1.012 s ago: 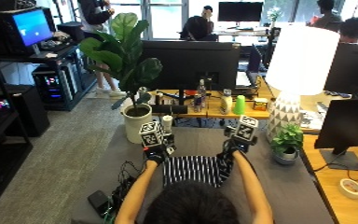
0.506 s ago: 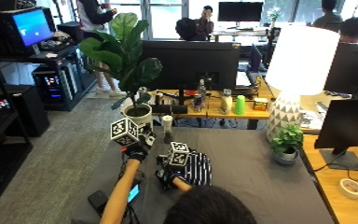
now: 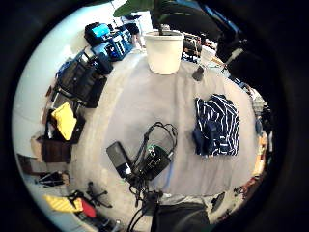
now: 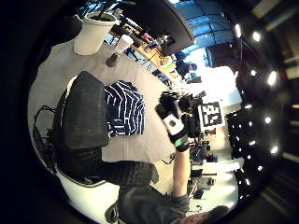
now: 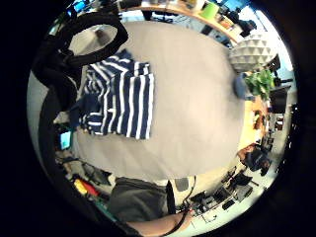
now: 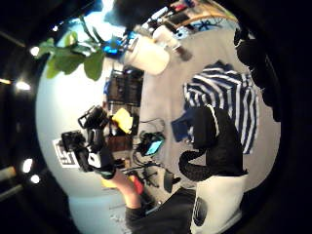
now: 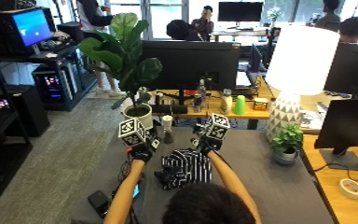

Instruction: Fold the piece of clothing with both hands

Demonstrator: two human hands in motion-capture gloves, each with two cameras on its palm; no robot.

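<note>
I had both hands raised clear — left hand (image 7: 143, 150) and right hand (image 7: 205, 142) holding nothing, fingers relaxed — over the striped garment (image 7: 183, 169) lying on the grey table (image 7: 272, 186), whose bunched corner could unfold.

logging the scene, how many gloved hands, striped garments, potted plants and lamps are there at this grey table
gloved hands: 2, left hand, right hand
striped garment: 1
potted plants: 2, large plant, small plant
lamp: 1
total: 6
</note>
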